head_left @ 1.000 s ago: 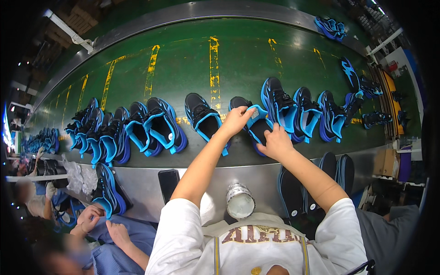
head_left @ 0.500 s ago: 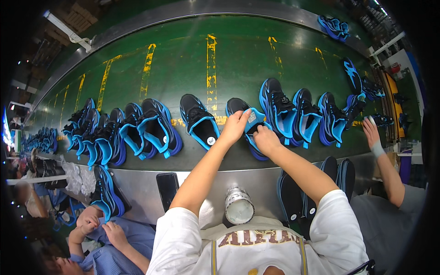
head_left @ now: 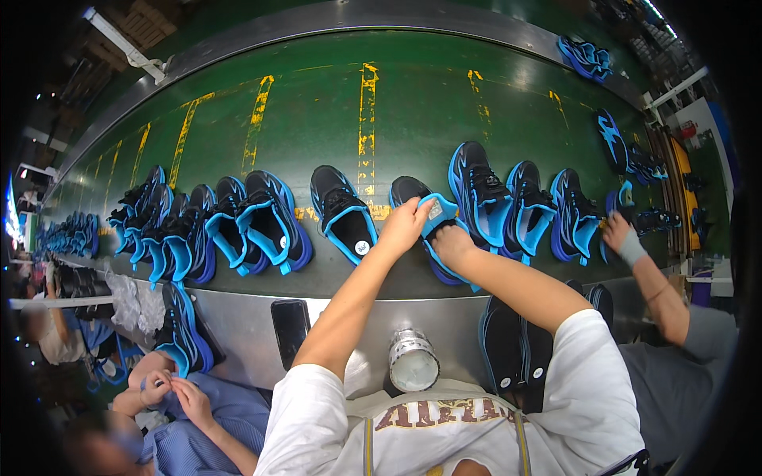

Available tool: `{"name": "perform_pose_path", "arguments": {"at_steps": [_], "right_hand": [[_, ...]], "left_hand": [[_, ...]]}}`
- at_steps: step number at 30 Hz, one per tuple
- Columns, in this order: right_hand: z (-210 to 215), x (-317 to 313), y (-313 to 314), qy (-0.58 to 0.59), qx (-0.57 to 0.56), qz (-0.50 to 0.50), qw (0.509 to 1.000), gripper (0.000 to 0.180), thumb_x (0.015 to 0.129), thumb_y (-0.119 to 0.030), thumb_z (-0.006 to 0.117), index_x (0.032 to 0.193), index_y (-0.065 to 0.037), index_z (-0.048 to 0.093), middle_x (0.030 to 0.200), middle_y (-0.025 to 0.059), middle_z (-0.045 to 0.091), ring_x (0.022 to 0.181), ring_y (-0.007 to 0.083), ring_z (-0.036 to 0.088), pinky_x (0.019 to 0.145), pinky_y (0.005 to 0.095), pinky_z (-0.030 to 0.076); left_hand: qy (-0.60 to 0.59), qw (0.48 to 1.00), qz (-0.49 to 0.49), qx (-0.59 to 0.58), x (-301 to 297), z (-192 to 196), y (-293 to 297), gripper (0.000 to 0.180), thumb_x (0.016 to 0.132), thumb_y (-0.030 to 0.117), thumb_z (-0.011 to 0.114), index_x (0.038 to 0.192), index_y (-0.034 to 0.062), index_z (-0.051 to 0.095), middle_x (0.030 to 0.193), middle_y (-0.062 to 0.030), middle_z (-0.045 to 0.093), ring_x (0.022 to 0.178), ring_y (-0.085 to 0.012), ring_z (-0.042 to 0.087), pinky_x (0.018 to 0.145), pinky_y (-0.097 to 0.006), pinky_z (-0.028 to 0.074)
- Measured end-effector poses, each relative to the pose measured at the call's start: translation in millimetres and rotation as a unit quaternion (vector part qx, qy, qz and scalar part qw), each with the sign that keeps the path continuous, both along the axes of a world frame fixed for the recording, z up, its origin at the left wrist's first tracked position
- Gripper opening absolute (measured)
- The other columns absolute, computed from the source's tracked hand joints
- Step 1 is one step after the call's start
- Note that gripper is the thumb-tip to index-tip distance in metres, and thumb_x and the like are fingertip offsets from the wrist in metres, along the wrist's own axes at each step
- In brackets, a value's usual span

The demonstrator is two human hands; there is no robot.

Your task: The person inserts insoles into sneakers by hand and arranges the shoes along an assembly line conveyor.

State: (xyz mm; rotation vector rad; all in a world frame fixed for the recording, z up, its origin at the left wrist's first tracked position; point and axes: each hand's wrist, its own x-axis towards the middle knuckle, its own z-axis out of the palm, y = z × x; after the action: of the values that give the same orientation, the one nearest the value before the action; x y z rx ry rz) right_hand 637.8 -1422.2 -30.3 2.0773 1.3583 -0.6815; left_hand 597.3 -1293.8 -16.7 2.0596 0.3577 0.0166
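Clock centred on centre shoe. Progress, L to R: at 9 o'clock, L row [head_left: 205, 238] of black/blue shoes; most insides hidden, can't tell. Its R-end shoe [head_left: 302, 238] & the lone shoe [head_left: 321, 194] just L of the hands each show a white round sticker inside, so prob. done. Centre shoe [head_left: 442, 210] is on the belt, toe approx. 11 o'clock, & looks part-done. L hand [head_left: 403, 225]: thumb & fingertips pinching its tongue/collar. R hand [head_left: 454, 244]: fingers down in the opening, hidden; can't tell if spread or pressed together. From 2 to 3 o'clock, R trio [head_left: 529, 186] of shoes: no sticker visible inside, prob. left to do. Loose insoles [head_left: 502, 337] w/ like stickers at 5 o'clock, some behind the R arm.

Surface/room, L to R: clear plastic bags [head_left: 131, 305] btwn 8 & 9; co-worker's hands [head_left: 178, 393] at 8, fingertips together, nr a shoe on the steel ledge [head_left: 242, 333]; phone [head_left: 290, 329] also at 8, on the ledge; cup-like container [head_left: 413, 365] at 6. Green belt [head_left: 317, 103] w/ worn yellow marks runs 9 to 3; steel rail [head_left: 413, 16] beyond at 12; 2nd co-worker's hand [head_left: 617, 232] at 3, w/ wrist wrap, nr more shoes.
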Motion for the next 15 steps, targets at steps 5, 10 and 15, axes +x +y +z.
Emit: {"name": "perform_pose_path", "arguments": {"at_steps": [5,10,15], "right_hand": [[6,16,2,0.026,-0.002,0.154,0.988,0.031,0.081,-0.020,0.040,0.107,-0.009,0.053,0.112,0.0026,0.051,0.106,0.0159,0.044,0.089,0.0291,0.029],[-8,14,1,0.016,0.009,0.160,0.987,0.031,0.079,-0.018,0.041,0.106,-0.007,0.052,0.109,0.0036,0.052,0.108,0.0163,0.042,0.094,0.0299,0.024],[16,2,-22,0.064,0.092,0.090,0.990,0.031,0.079,-0.020,0.039,0.102,-0.005,0.054,0.101,0.0078,0.056,0.103,0.0176,0.047,0.098,0.0334,0.018]], "left_hand": [[-0.114,0.978,0.101,0.141,3,4,-3,0.036,0.077,0.028,0.054,0.102,0.0054,0.042,0.075,-0.0149,0.054,0.066,-0.0336,0.054,0.058,-0.040,0.042],[-0.206,0.923,-0.019,0.324,9,5,-4,0.029,0.072,0.022,0.058,0.093,0.0067,0.046,0.076,-0.0111,0.048,0.064,-0.0287,0.053,0.058,-0.037,0.043],[-0.117,0.941,-0.132,0.290,7,12,4,0.037,0.065,0.025,0.065,0.086,0.0032,0.044,0.082,-0.0127,0.045,0.069,-0.0295,0.054,0.059,-0.038,0.044]]}}
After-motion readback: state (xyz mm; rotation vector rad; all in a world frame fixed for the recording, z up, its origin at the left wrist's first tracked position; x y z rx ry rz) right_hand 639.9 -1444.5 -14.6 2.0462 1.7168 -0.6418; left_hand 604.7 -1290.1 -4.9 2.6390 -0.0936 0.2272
